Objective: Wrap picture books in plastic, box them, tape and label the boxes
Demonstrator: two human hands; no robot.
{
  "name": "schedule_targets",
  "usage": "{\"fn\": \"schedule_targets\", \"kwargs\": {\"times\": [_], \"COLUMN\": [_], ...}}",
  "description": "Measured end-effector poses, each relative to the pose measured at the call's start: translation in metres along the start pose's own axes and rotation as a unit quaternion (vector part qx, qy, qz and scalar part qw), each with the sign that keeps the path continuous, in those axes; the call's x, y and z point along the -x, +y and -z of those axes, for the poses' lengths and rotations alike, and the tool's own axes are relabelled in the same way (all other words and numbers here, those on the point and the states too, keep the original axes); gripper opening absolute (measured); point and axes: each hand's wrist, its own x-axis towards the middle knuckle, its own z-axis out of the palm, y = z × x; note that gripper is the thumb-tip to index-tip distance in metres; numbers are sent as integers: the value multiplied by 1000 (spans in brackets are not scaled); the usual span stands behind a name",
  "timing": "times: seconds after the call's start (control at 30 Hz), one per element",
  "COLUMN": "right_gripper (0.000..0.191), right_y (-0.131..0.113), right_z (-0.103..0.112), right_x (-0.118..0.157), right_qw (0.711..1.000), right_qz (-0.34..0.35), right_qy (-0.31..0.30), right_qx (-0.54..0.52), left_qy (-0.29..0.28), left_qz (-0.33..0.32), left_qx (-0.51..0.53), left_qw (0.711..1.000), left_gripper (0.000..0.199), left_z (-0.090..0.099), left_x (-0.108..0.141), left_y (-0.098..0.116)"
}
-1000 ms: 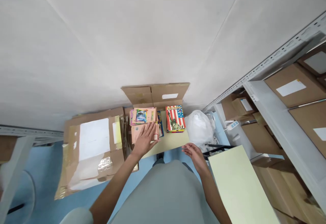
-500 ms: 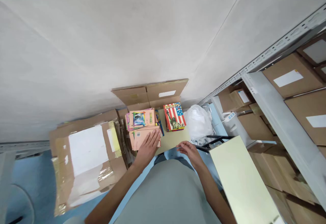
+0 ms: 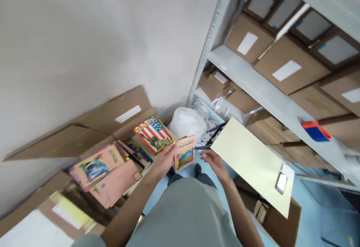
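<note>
Left hand (image 3: 165,160): you grip a pink book (image 3: 186,156) by its left edge, narrow, thumb over the cover.
Right hand (image 3: 214,163): empty, your fingers loosely curved and partly spread, just right of that book and apart from it.
Pink book: held in front of you between your two hands, colourful picture side up.
Pink pile (image 3: 118,181): at left, several similar books overlapping.
Flag-covered stack (image 3: 152,133): beyond your left hand, right of the pile.
White bag (image 3: 188,121): on the far side of your held book.
Pale tabletop (image 3: 244,157): to your right, a phone (image 3: 281,183) lying towards its right end.
Shelving (image 3: 253,77): far right, loaded with cardboard boxes (image 3: 287,61).
</note>
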Motion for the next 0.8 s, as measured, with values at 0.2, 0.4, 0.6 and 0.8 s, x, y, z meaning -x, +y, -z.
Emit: {"fn": "schedule_targets", "kwargs": {"times": [0.2,0.4,0.6,0.8], "right_gripper": [49,59,55,35], "right_y": [-19,-13,-8,-9], "right_z": [84,187,295,351], "right_x": [23,35,44,63], "right_qw": [996,993,982,926], "right_qz": [62,115,153,222], "right_qy": [1,16,108,292], "right_qx": [-58,-34,-9,88], "left_qy": [-171,-206,-219,-110], "left_qz": [104,146,170,110], "left_qx": [90,127,113,86], "left_qw": [976,959,954,984], "left_gripper": [66,51,55,59], "left_z": [-92,-205,-314,-402], "left_x": [-61,-96,-129,-151], "left_y": [12,0,-23,-60]}}
